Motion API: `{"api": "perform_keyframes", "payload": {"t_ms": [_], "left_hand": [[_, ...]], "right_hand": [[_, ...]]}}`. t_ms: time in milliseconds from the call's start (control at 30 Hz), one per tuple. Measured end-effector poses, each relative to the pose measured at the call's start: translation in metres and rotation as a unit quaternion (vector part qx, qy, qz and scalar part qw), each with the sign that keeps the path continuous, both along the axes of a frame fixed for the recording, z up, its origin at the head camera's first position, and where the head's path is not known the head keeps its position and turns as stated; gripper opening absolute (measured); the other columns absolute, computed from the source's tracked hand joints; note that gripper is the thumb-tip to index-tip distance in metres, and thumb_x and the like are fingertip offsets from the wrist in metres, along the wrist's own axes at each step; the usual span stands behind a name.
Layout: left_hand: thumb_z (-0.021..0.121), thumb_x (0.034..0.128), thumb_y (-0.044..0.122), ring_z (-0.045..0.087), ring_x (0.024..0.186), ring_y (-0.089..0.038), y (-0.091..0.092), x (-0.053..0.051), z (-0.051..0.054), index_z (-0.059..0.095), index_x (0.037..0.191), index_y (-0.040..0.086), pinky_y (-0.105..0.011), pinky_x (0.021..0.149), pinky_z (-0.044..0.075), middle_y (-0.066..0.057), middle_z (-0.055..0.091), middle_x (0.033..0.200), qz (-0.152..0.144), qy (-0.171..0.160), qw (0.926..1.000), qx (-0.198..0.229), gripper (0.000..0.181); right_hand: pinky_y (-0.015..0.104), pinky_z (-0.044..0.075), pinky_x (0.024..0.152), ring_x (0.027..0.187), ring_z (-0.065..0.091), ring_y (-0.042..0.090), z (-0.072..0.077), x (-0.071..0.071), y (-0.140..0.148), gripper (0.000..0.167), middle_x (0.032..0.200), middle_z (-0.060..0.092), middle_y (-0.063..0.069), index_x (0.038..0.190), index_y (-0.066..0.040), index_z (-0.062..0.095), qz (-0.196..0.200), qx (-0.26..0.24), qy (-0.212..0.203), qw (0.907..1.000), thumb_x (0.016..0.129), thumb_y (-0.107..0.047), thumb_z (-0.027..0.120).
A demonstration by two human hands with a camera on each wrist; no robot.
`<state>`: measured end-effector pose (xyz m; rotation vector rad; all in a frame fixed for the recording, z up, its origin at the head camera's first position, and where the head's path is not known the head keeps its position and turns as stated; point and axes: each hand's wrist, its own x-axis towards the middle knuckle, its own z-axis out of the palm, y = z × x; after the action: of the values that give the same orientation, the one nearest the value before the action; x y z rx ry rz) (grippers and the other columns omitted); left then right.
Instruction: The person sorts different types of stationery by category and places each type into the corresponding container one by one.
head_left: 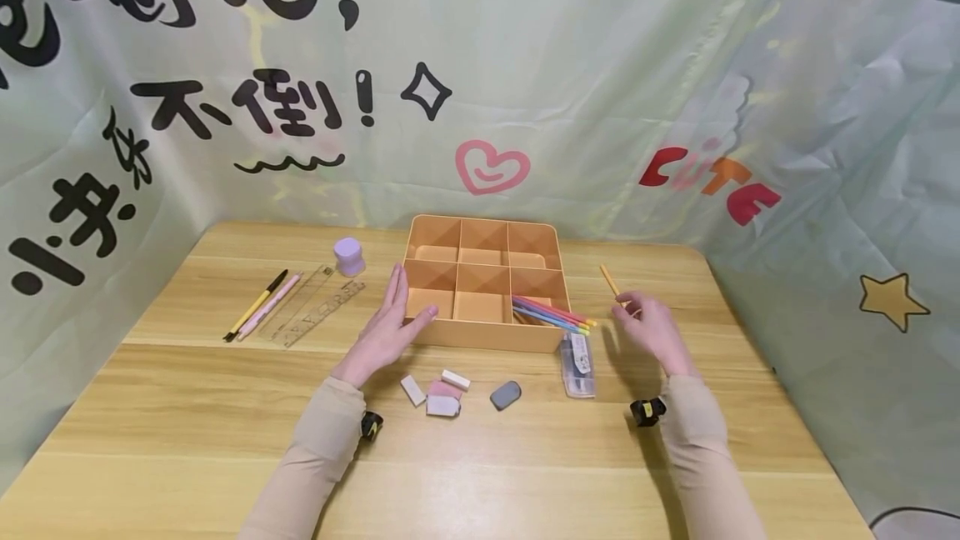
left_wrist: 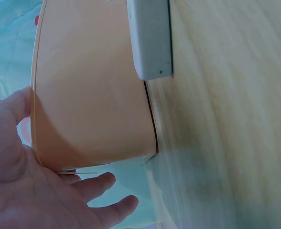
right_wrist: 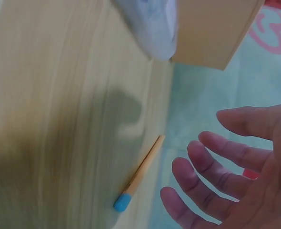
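Note:
An orange organizer box [head_left: 487, 337] with several compartments stands on the table. My left hand [head_left: 384, 333] rests at its left front corner, fingers extended along the side and the thumb by the rim; the left wrist view shows that hand [left_wrist: 16, 176] against the box wall [left_wrist: 93, 95]. Several coloured pencils [head_left: 551, 312] lean out of the front right compartment. On the right, my right hand [head_left: 651, 328] hovers beside an orange pencil [head_left: 609, 278] lying on the table. In the right wrist view its fingers are loosely bent, apart from the blue-ended pencil [right_wrist: 141, 172].
Erasers [head_left: 444, 405] and a grey eraser [head_left: 506, 395] lie before the box. A clear case [head_left: 578, 367] sits at its front right corner. To the left are a purple container [head_left: 348, 257], rulers [head_left: 322, 315], a pink pen [head_left: 270, 307] and a black-and-yellow pen [head_left: 257, 305].

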<state>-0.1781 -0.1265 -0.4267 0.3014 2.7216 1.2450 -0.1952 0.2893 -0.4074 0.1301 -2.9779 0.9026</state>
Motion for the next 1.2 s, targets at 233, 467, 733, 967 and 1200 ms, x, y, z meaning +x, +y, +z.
{"api": "perform_keyframes", "payload": {"t_ms": [233,467,733,967,1200], "left_hand": [[0.045,0.1031,0.054,0.013,0.154,-0.046,0.0,0.0,0.001,-0.017,0.159,0.01,-0.06,0.125,0.017,-0.002,-0.026,0.167,0.001,0.003,1.0,-0.001,0.094],[0.045,0.1033,0.054,0.015,0.153,-0.048,0.001,0.0,0.003,-0.017,0.159,0.011,-0.062,0.124,0.017,-0.003,-0.026,0.167,0.002,-0.003,1.0,-0.004,0.094],[0.045,0.103,0.055,0.012,0.154,-0.045,0.001,0.001,0.003,-0.016,0.159,0.01,-0.058,0.126,0.016,-0.003,-0.026,0.167,0.003,-0.002,1.0,-0.001,0.094],[0.044,0.1035,0.054,0.016,0.152,-0.049,0.001,0.001,0.002,-0.017,0.159,0.009,-0.062,0.124,0.019,-0.005,-0.026,0.167,0.002,0.002,1.0,-0.002,0.094],[0.045,0.1032,0.055,0.017,0.152,-0.048,0.001,0.0,0.001,-0.017,0.159,0.01,-0.06,0.125,0.018,-0.003,-0.027,0.167,0.003,-0.002,1.0,-0.005,0.094]], "right_hand": [[0.035,0.052,0.067,0.083,0.064,0.031,0.002,-0.012,0.009,0.045,0.103,0.066,0.03,0.129,0.014,0.052,0.0,0.036,-0.05,0.9981,0.1,-0.02,0.056],[0.036,0.05,0.069,0.081,0.059,0.028,0.001,-0.026,0.019,0.048,0.101,0.063,0.027,0.123,0.013,0.051,-0.016,0.073,-0.104,0.9917,0.1,-0.028,0.058],[0.035,0.05,0.069,0.08,0.058,0.026,-0.001,-0.029,0.023,0.045,0.098,0.068,0.023,0.114,0.012,0.061,-0.02,0.097,-0.14,0.9851,0.099,-0.031,0.06],[0.026,0.042,0.06,0.072,0.052,0.02,-0.003,-0.032,0.023,0.039,0.083,0.063,0.011,0.104,0.009,0.066,-0.022,0.094,-0.157,0.9828,0.098,-0.029,0.061],[0.026,0.04,0.058,0.067,0.049,0.018,-0.003,-0.033,0.021,0.035,0.074,0.057,0.006,0.102,0.008,0.067,-0.019,0.096,-0.161,0.9821,0.098,-0.026,0.06]]}}
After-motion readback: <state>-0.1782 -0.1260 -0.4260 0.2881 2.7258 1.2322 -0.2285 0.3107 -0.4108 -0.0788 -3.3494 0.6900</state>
